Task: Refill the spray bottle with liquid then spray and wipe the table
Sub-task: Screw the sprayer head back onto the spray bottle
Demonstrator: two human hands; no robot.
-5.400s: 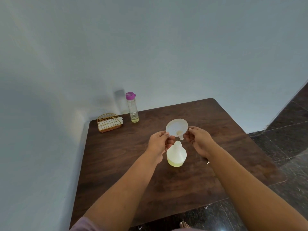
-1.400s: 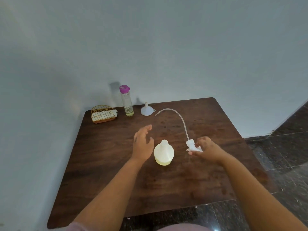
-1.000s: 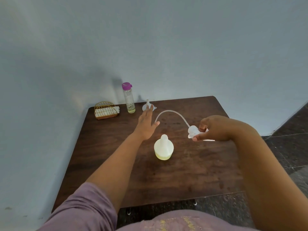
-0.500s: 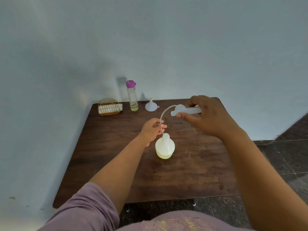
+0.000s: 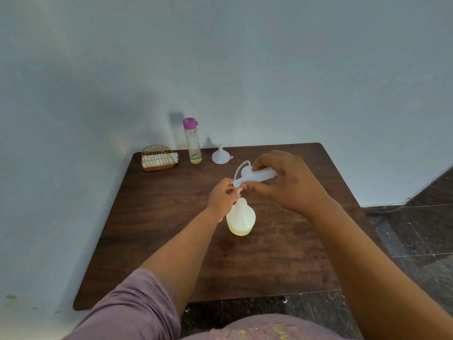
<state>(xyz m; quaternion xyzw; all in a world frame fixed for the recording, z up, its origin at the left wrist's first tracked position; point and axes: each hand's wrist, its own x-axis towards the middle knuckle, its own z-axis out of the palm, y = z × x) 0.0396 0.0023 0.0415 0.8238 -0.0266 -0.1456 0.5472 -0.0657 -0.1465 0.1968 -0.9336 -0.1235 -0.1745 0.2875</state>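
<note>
A white spray bottle body [image 5: 240,217] with yellowish liquid at its bottom stands uncapped in the middle of the dark wooden table [image 5: 171,241]. My right hand [image 5: 286,182] grips the white sprayer head [image 5: 257,176] above and behind the bottle's neck. Its thin clear dip tube [image 5: 239,169] loops up and down toward the neck. My left hand [image 5: 224,195] pinches the tube's lower end just above the neck opening.
At the table's back edge stand a clear refill bottle with a purple cap [image 5: 192,141], a white funnel [image 5: 220,155] turned mouth down, and a gold wire holder with white cloths [image 5: 158,158]. A wall runs behind and left. Dark tiled floor [image 5: 416,236] lies right.
The funnel came off the bottle and went to the back edge. My right hand picked the sprayer head up off the table and lifted it; my left hand took the tube's end and brought it to the neck.
</note>
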